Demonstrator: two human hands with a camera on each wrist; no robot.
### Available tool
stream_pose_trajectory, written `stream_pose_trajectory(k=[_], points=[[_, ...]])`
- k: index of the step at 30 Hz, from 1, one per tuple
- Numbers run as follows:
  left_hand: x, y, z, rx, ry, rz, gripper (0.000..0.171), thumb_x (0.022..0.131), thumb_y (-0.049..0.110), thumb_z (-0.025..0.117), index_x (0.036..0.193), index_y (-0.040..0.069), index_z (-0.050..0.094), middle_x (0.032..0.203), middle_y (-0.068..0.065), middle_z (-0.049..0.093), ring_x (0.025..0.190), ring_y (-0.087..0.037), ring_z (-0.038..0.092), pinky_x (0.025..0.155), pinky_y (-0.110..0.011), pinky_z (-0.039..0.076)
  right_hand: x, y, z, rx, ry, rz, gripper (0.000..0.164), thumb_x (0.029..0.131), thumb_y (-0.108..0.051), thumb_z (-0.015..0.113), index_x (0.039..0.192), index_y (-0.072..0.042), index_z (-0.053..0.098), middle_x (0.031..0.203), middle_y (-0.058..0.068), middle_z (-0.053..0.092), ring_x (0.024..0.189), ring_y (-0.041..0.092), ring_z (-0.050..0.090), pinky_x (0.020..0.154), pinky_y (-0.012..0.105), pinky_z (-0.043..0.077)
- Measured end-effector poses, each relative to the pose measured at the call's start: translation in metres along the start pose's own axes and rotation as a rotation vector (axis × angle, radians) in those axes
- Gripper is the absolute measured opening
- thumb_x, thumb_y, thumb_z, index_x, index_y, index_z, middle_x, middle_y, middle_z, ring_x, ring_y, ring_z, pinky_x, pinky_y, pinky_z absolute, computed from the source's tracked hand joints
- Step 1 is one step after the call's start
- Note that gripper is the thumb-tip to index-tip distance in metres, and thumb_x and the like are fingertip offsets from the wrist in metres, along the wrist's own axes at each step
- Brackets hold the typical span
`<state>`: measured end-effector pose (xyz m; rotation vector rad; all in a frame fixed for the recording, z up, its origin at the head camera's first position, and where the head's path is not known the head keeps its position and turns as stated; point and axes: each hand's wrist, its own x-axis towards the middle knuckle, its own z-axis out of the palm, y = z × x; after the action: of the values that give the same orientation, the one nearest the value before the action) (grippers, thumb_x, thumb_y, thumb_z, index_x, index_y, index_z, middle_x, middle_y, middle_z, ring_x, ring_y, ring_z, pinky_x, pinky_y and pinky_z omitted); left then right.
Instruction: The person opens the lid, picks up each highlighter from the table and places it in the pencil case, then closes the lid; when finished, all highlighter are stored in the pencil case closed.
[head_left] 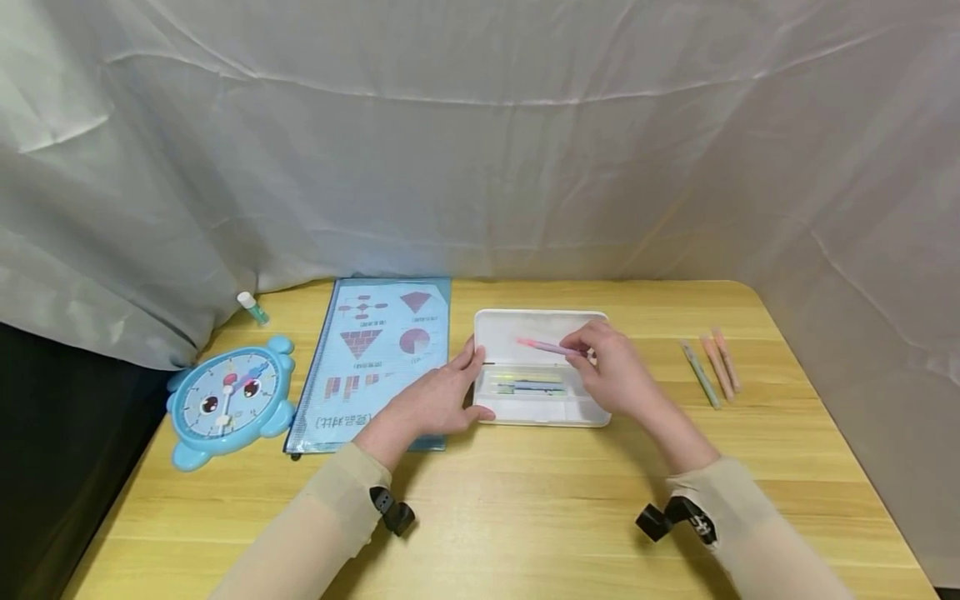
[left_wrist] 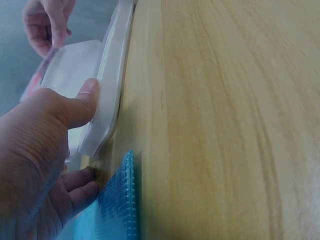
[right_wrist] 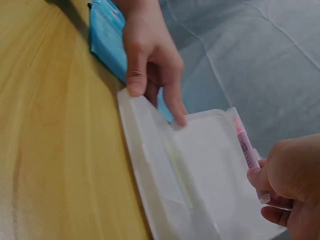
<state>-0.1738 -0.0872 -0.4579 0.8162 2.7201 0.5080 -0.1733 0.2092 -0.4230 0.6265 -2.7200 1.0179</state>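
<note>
An open white pencil case (head_left: 543, 411) lies on the table, its lid raised at the back. Several pens (head_left: 528, 385) lie inside it. At its left end my left hand (head_left: 442, 396) grips the case, thumb on the front rim (left_wrist: 90, 95) and a finger against the lid. Above the case, my right hand (head_left: 618, 371) pinches a pink-and-purple highlighter (head_left: 551, 346) by one end. In the right wrist view, this highlighter (right_wrist: 245, 145) has a clear cap over a pink tip and is held apart from the lid.
Three pens (head_left: 716, 367) lie to the right. On the left are a blue mesh zip folder (head_left: 375, 358) with printed charts, a blue toy clock (head_left: 232, 396) and a glue stick (head_left: 253, 307). A grey curtain (head_left: 510, 167) hangs behind the wooden table (head_left: 525, 508).
</note>
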Motion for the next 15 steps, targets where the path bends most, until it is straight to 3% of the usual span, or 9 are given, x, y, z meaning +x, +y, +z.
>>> stream_pose_trajectory(k=[15], points=[[0.001,-0.001,0.001,-0.004,-0.001,-0.005,0.108,0.097,0.059,0.071,0.169,0.005,0.011,0.176,-0.012,-0.004,0.139,-0.037,0.053,0.109,-0.044,0.048,0.001,0.011,0.039,-0.034,-0.113,-0.033,0.012,0.093,0.007,0.074,0.103,0.001,0.078,0.101,0.009,0.07,0.097,0.027,0.065,0.088,0.048,0.055]])
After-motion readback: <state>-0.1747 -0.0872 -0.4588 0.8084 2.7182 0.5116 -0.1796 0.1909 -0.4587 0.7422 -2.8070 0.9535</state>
